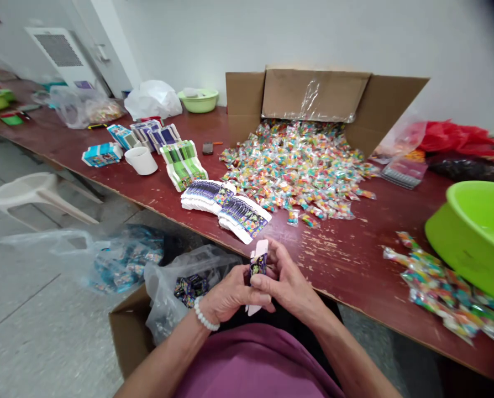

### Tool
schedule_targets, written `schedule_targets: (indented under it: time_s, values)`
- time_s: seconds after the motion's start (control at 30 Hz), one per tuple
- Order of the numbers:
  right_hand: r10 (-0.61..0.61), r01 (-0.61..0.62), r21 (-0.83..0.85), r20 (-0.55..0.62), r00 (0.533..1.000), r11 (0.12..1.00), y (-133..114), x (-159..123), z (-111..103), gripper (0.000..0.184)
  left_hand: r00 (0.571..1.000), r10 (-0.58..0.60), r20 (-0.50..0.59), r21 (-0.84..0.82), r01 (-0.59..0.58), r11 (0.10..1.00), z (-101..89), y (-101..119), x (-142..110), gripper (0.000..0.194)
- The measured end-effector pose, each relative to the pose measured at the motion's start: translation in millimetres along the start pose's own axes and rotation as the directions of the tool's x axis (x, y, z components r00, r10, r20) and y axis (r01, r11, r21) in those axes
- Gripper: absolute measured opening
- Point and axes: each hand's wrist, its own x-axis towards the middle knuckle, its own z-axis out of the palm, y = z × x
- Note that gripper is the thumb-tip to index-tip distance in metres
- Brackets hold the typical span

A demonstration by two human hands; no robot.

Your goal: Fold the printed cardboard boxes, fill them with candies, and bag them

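Between my two hands is a small purple candy box (pixel 258 264), with white flaps standing out at its top and bottom. My left hand (pixel 235 290), with a pale bead bracelet at the wrist, is closed on the box's left and lower side. My right hand (pixel 286 279) grips it from the right, thumb across the front. On the table just beyond lie fanned stacks of flat purple box blanks (pixel 245 215). Behind them spreads a big heap of wrapped candies (pixel 300 166), spilling from an open cardboard carton (pixel 313 94).
Green box blanks (pixel 184 163), a white mug (pixel 141 161) and blue boxes (pixel 103 154) sit to the left. A green basin (pixel 474 232) stands at right beside loose candies (pixel 441 287). Below the table edge, a plastic bag (pixel 164 287) holds purple boxes; a white stool (pixel 35 193) stands further left.
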Motion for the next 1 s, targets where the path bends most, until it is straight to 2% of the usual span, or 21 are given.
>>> schedule_targets:
  time_s: [0.13,0.27,0.37,0.53,0.6,0.67,0.73,0.8,0.87,1.0]
  values:
    - [-0.001,0.0,0.022,0.024,1.0,1.0,-0.7,-3.1,12.8,0.049,0.994,0.057,-0.089,0.084,-0.049,0.995,4.6,4.0,-2.2,0.039]
    - [0.065,-0.066,-0.056,-0.009,0.998,0.996,-6.8,-5.3,13.6,0.027,0.983,0.014,-0.183,0.056,-0.003,0.998,9.5,-3.7,-1.9,0.035]
    - [0.073,-0.072,-0.113,0.007,0.997,0.991,-8.2,-7.7,8.9,0.032,0.972,0.012,-0.236,0.035,-0.004,0.999,14.4,-7.5,-2.4,0.035]
    - [-0.102,0.093,-0.241,-0.025,0.995,0.966,-2.4,-8.5,-3.8,0.03,0.963,0.1,-0.25,0.118,-0.072,0.99,14.5,-5.2,-7.6,0.031]
    - [-0.12,0.104,-0.256,-0.045,0.992,0.961,2.1,-8.2,-6.6,0.035,0.935,0.167,-0.312,0.159,-0.122,0.98,13.6,-5.1,-9.1,0.037]
    - [-0.099,0.085,-0.196,-0.06,0.993,0.977,7.7,-7.9,-5.8,0.044,0.89,0.232,-0.392,0.185,-0.171,0.968,14.8,-6.2,-9.8,0.052]
    - [-0.091,0.079,-0.098,-0.122,0.988,0.992,13.7,-7.8,-1.6,0.049,0.85,0.275,-0.45,0.18,-0.215,0.96,17.9,-7.9,-10.0,0.066]
    - [-0.109,0.106,-0.025,-0.208,0.972,0.994,18.8,-7.9,3.9,0.045,0.83,0.304,-0.468,0.157,-0.26,0.953,20.6,-9.4,-10.0,0.071]
    - [-0.138,0.137,-0.019,-0.273,0.952,0.99,21.8,-8.4,7.6,0.035,0.836,0.322,-0.445,0.143,-0.288,0.947,20.7,-10.4,-10.1,0.067]
    - [-0.129,0.117,-0.058,-0.276,0.952,0.991,19.4,-7.9,2.2,0.024,0.873,0.279,-0.4,0.138,-0.244,0.96,13.8,-9.2,-10.4,0.049]
